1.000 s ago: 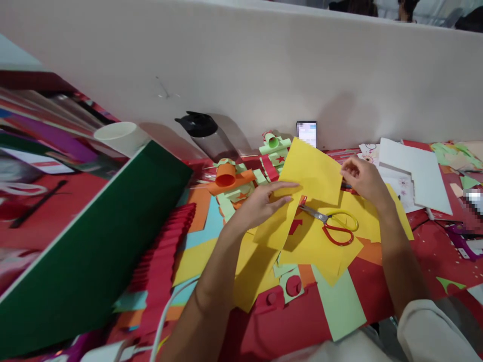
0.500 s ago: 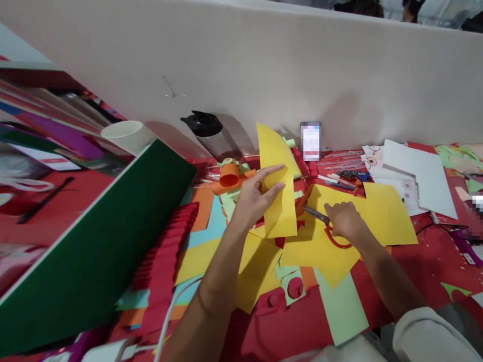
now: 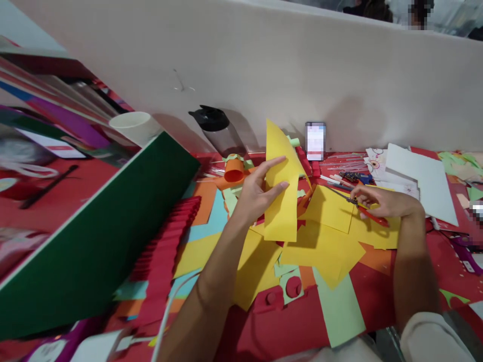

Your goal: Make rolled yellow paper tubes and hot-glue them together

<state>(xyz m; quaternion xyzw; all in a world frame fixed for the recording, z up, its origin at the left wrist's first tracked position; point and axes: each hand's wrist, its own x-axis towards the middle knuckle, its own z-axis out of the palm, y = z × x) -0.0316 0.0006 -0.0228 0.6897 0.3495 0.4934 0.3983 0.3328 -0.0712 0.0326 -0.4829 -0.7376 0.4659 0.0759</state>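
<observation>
My left hand (image 3: 260,188) grips an upright sheet of yellow paper (image 3: 281,216), its index finger and thumb lying across the near face. The paper curves away at its upper right edge. To the right, my right hand (image 3: 381,198) is closed on red-handled scissors (image 3: 372,216), whose blades point up and left over more yellow paper (image 3: 328,208). The scissors are apart from the held sheet. Under and around both hands lie several yellow sheets, and a pale green sheet (image 3: 341,306) is nearer me.
A green board (image 3: 101,236) leans at the left beside a red pleated paper strip (image 3: 162,266). Behind stand a black-lidded bottle (image 3: 222,133), a white cup (image 3: 136,128) and a phone (image 3: 315,141) against the wall. White foam board (image 3: 433,181) lies at the right.
My right hand has moved right with the scissors and turned, so the handles now point right and down. My left hand still holds the yellow sheet upright. The view has shifted slightly.
</observation>
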